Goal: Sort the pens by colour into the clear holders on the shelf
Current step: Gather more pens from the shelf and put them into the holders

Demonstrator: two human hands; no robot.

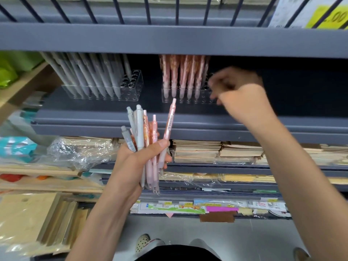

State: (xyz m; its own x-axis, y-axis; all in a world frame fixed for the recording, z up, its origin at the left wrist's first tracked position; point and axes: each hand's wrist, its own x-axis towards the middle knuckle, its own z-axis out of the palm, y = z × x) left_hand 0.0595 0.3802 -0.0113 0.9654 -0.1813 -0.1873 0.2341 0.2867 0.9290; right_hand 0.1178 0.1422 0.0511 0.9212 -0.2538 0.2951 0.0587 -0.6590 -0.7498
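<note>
My left hand (139,159) grips a mixed bunch of pens (146,136), grey ones and pink ones, held upright below the shelf edge. One pink pen (170,119) sticks out higher than the rest. On the grey shelf (105,110) stand two clear holders. The left holder (131,85) carries several grey pens (90,74). The right holder (169,97) carries several pink pens (182,72). My right hand (237,87) is blurred at the right end of the pink holder, fingers curled; whether it holds a pen is not visible.
An upper shelf beam (169,40) hangs low over the holders. Below are stacks of brown notebooks (197,149), wrapped paper (81,151) and sticker sheets (188,206). A wooden shelf unit (24,85) stands at the left. My shoe (143,243) shows on the floor.
</note>
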